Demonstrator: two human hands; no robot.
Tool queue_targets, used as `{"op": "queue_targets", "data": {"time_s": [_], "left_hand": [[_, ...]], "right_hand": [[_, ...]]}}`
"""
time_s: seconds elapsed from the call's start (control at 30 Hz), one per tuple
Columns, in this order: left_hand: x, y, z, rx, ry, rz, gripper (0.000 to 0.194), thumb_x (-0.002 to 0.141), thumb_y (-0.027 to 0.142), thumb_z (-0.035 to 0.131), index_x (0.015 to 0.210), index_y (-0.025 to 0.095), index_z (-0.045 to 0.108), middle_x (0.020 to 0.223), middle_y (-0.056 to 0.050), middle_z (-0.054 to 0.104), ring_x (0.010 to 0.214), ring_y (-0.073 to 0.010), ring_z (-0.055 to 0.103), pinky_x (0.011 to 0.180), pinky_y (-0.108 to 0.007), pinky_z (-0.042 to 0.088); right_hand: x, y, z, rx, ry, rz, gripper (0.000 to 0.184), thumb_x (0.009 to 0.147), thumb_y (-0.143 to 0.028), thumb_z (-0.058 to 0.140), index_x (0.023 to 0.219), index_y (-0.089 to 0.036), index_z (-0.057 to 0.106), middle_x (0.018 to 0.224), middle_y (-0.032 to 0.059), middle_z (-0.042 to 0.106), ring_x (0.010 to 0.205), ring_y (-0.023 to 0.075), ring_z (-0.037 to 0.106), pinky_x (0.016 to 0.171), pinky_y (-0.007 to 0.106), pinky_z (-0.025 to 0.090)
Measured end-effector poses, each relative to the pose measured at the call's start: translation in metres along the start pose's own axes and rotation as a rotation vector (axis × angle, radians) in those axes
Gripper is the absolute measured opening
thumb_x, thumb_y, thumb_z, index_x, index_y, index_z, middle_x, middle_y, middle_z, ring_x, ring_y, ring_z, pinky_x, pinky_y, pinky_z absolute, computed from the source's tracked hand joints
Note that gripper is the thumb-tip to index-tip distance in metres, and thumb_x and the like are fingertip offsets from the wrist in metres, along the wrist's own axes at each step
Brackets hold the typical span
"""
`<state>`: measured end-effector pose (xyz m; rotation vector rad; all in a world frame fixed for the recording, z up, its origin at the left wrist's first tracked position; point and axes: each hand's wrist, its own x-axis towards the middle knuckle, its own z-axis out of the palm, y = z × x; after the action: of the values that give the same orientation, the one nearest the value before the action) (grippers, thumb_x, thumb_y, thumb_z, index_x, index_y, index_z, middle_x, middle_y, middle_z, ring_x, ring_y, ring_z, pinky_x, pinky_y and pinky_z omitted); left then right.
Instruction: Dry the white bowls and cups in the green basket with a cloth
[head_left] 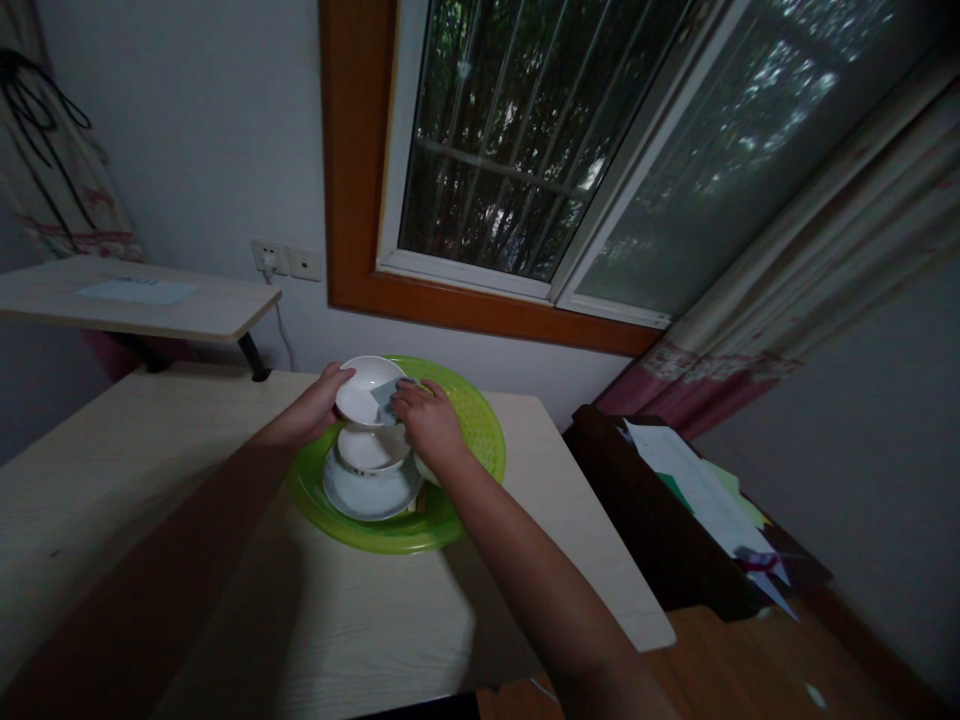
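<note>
My left hand (322,402) grips the left rim of a white bowl (361,388), tilted above the other dishes. A grey cloth (385,398) is pinched in my right hand (427,415) and lies against the inside of this bowl. Just below it, a second white bowl (371,450) sits on a white plate (371,497). These dishes are in a round green plastic basket (484,430). Part of another pale dish shows under my right hand, mostly hidden, and a small yellowish thing (416,503) lies near the plate.
The basket stands on a light wooden table (360,620) against the wall. A raised shelf (142,300) with a paper sheet is at the left. Right of the table stands a dark cabinet (637,510) with papers (697,490) on top. A barred window (525,150) is behind.
</note>
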<state>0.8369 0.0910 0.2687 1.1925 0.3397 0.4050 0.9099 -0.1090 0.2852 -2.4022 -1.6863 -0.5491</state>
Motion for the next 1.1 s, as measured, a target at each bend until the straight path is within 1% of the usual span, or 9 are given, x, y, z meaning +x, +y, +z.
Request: {"op": "queue_targets", "data": {"time_s": [0.1,0.23,0.3,0.43,0.57,0.67,0.77,0.97,1.1], "left_hand": [[0.001,0.0,0.0,-0.034,-0.003,-0.018,0.029,0.082,0.032,0.068,0.107,0.02,0.057,0.085,0.0,0.062,0.072,-0.0159,0.058,0.061,-0.025,0.048],[0.003,-0.001,0.001,-0.033,0.021,-0.025,0.031,0.082,0.032,0.067,0.109,0.019,0.058,0.084,0.0,0.061,0.072,-0.0166,0.058,0.06,-0.026,0.048],[0.003,-0.002,0.0,-0.015,0.041,-0.004,0.03,0.082,0.032,0.067,0.107,0.019,0.057,0.083,0.0,0.06,0.071,-0.0158,0.057,0.059,-0.025,0.046],[0.004,-0.003,-0.002,0.023,0.036,0.033,0.03,0.082,0.033,0.066,0.107,0.019,0.057,0.082,0.001,0.059,0.069,-0.0149,0.055,0.057,-0.023,0.044],[0.006,-0.006,-0.004,0.054,-0.001,0.031,0.034,0.08,0.035,0.066,0.109,0.019,0.058,0.082,0.001,0.059,0.067,-0.0153,0.053,0.055,-0.023,0.041],[0.007,-0.007,-0.005,0.05,-0.025,0.03,0.034,0.079,0.034,0.067,0.108,0.02,0.059,0.085,0.0,0.06,0.069,-0.0155,0.053,0.057,-0.024,0.042],[0.006,-0.007,-0.003,0.047,-0.021,0.029,0.031,0.079,0.034,0.067,0.106,0.021,0.058,0.084,0.0,0.06,0.07,-0.0164,0.054,0.059,-0.025,0.042],[-0.001,-0.004,0.006,0.066,-0.021,0.016,0.032,0.078,0.035,0.07,0.106,0.022,0.06,0.079,0.0,0.058,0.069,-0.0189,0.054,0.058,-0.027,0.04],[-0.003,-0.005,0.006,0.17,-0.028,0.041,0.033,0.079,0.035,0.073,0.108,0.024,0.065,0.074,0.0,0.057,0.067,-0.0211,0.054,0.055,-0.029,0.034]], "right_hand": [[0.0,0.002,0.001,0.015,0.011,-0.001,0.019,0.102,-0.013,0.057,0.11,-0.015,0.074,0.128,0.0151,0.074,0.142,0.0246,0.055,0.122,0.047,0.034],[-0.001,0.004,0.002,0.011,0.016,-0.064,0.022,0.102,-0.015,0.058,0.117,-0.016,0.074,0.128,0.0138,0.074,0.14,0.0253,0.056,0.124,0.048,0.031],[-0.002,0.004,0.003,0.004,0.003,-0.103,0.022,0.103,-0.017,0.058,0.119,-0.017,0.074,0.126,0.0123,0.075,0.133,0.0249,0.061,0.125,0.048,0.03],[-0.003,0.0,0.003,0.02,-0.033,-0.167,0.022,0.103,-0.018,0.058,0.12,-0.019,0.073,0.12,0.0087,0.077,0.118,0.0213,0.068,0.124,0.043,0.031],[-0.001,-0.003,0.003,0.075,-0.067,-0.204,0.021,0.098,-0.019,0.065,0.118,-0.019,0.073,0.116,0.0074,0.078,0.113,0.0207,0.07,0.124,0.041,0.031],[0.0,-0.004,0.003,0.126,-0.087,-0.211,0.025,0.092,-0.02,0.071,0.117,-0.019,0.073,0.117,0.0085,0.078,0.114,0.0215,0.07,0.124,0.04,0.031],[0.001,-0.006,0.003,0.148,-0.078,-0.208,0.027,0.09,-0.019,0.071,0.117,-0.017,0.073,0.117,0.01,0.078,0.114,0.0223,0.07,0.124,0.04,0.032],[0.003,-0.016,0.004,0.124,-0.079,-0.178,0.024,0.092,-0.022,0.067,0.116,-0.017,0.072,0.119,0.0106,0.077,0.113,0.0226,0.07,0.12,0.037,0.036],[0.005,-0.022,0.003,0.098,-0.091,-0.158,0.022,0.093,-0.025,0.067,0.113,-0.016,0.072,0.117,0.0115,0.077,0.11,0.0242,0.07,0.114,0.037,0.041]]}}
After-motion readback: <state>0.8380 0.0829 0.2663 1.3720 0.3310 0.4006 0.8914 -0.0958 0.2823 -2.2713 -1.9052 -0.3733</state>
